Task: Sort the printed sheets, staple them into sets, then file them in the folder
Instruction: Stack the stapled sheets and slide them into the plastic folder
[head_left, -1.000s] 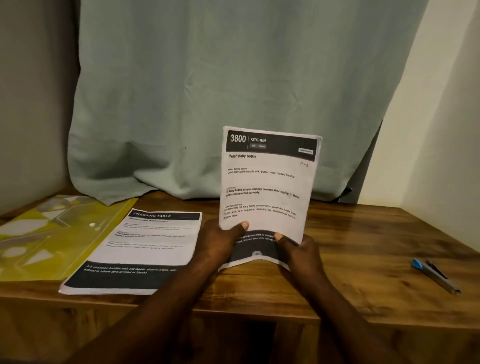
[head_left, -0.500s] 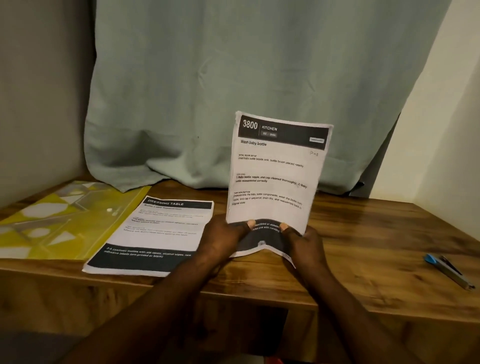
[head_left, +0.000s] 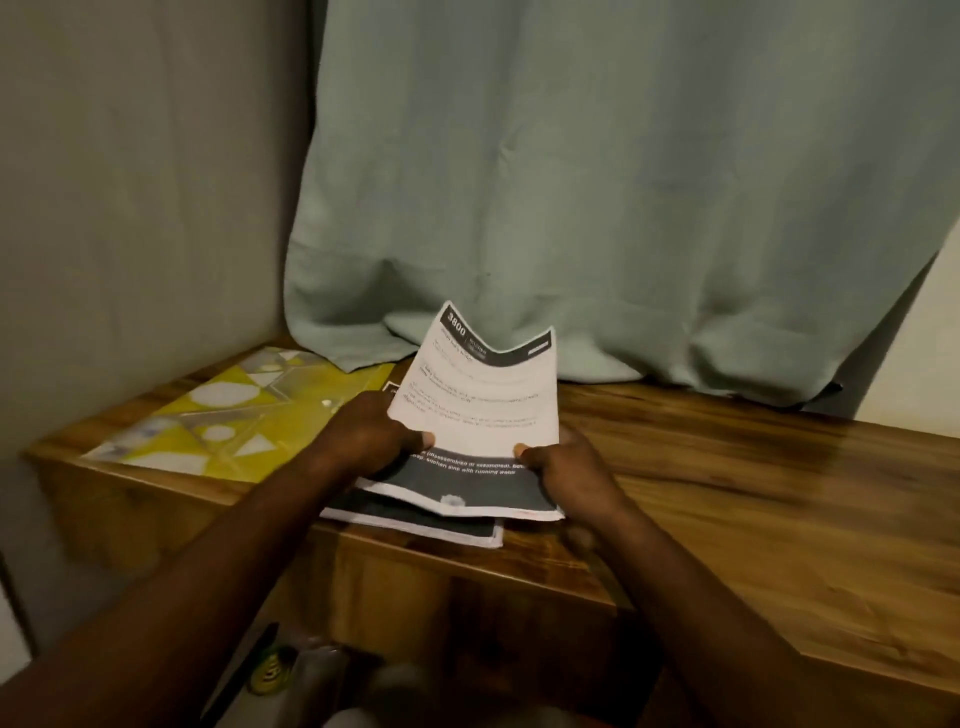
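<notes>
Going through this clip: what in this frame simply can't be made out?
All in the head view:
- The lower stack: mostly covered by the held sheets and the left hand, so its print is hidden.
- Body text on the held sheets: blurred and too small.
- Whether the held sheets are stapled: cannot tell.
- The objects below the table: dark and motion-blurred.

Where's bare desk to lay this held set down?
Bare wood of the desk runs right of the right hand, between the curtain hem and the front edge. The left is crowded: the yellow folder fills the corner, and a printed stack lies beside it, under the held set and left hand.
</notes>
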